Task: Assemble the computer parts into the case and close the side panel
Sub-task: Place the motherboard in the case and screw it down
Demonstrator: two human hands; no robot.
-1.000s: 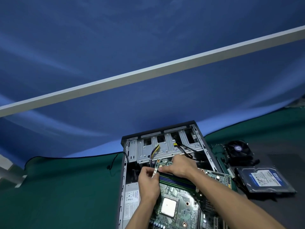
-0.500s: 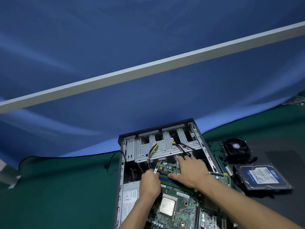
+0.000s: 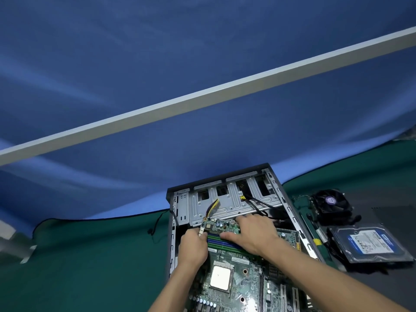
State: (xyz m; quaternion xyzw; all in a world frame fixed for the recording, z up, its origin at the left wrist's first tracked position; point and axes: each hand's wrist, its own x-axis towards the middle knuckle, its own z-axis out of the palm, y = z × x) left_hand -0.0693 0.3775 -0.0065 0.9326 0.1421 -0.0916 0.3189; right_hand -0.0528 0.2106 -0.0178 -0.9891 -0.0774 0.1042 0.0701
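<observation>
An open grey computer case (image 3: 299, 224) lies on its side on the green mat. A green motherboard (image 3: 236, 275) with a square silver CPU (image 3: 220, 280) sits inside it. My left hand (image 3: 193, 248) has its fingers curled at the board's far left corner, pinching a small white connector (image 3: 201, 231). My right hand (image 3: 252, 235) lies flat with spread fingers on the board's far edge, over the memory slots (image 3: 218, 240). Yellow and black cables (image 3: 212, 207) hang from the drive cage (image 3: 227, 206) behind.
To the right of the case on the dark mat lie a black CPU cooler fan (image 3: 329, 204) and a hard drive (image 3: 369, 243) with a blue and white label. A thin black cable (image 3: 155, 228) trails left of the case. Blue cloth hangs behind.
My right hand has opened from a curled grip into a flat spread on the board's far edge. The left hand stays at the far left corner. The view has shifted slightly.
</observation>
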